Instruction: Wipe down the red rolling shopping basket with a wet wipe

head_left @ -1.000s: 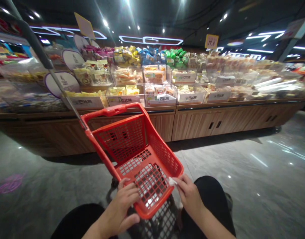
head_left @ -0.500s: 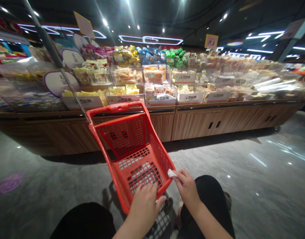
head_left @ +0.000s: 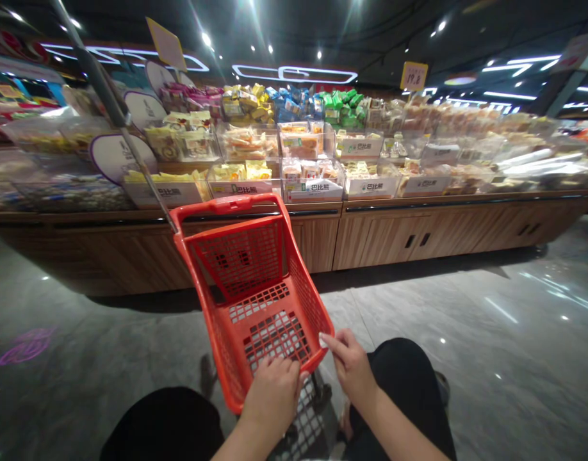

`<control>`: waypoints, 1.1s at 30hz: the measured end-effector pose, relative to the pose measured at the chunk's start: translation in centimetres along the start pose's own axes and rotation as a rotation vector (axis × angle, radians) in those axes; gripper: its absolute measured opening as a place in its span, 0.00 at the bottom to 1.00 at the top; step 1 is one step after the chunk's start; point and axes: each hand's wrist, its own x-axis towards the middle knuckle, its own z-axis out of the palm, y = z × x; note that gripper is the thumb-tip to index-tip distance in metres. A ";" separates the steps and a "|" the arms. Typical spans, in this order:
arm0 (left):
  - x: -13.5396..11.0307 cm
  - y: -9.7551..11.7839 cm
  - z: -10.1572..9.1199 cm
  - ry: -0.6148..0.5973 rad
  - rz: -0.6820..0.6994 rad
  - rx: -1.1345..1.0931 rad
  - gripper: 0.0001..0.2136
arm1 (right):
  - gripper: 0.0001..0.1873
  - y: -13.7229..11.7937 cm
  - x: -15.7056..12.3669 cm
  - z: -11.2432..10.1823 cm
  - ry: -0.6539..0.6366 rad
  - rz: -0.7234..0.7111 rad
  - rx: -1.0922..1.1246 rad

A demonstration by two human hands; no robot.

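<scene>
A red plastic shopping basket [head_left: 236, 256] stands tilted on the floor between my knees, with nothing in it. My left hand [head_left: 273, 394] is closed over the middle of its near rim, fingers curled inside. My right hand [head_left: 350, 366] pinches the near right corner of the rim. A small white wipe [head_left: 322, 337] just shows under its fingertips. A grey pull handle [head_left: 112, 102] rises from the basket's far left corner towards the upper left.
A long wooden display counter [head_left: 380, 237] runs across ahead, with clear bins of packaged snacks [head_left: 303, 173] and yellow price signs [head_left: 412, 75] above. A glossy grey tile floor [head_left: 490, 333] spreads to the right and left. My dark-trousered knees [head_left: 409, 378] flank the basket.
My left hand slid from the left of the basket's near rim to its middle. The basket swung a little to the left. My right hand stayed at the right corner, closing over the wipe.
</scene>
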 end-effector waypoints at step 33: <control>-3.2 -0.9 -0.1 0.125 0.146 -0.063 0.08 | 0.18 0.9 1.4 -3.4 -0.118 -0.096 0.115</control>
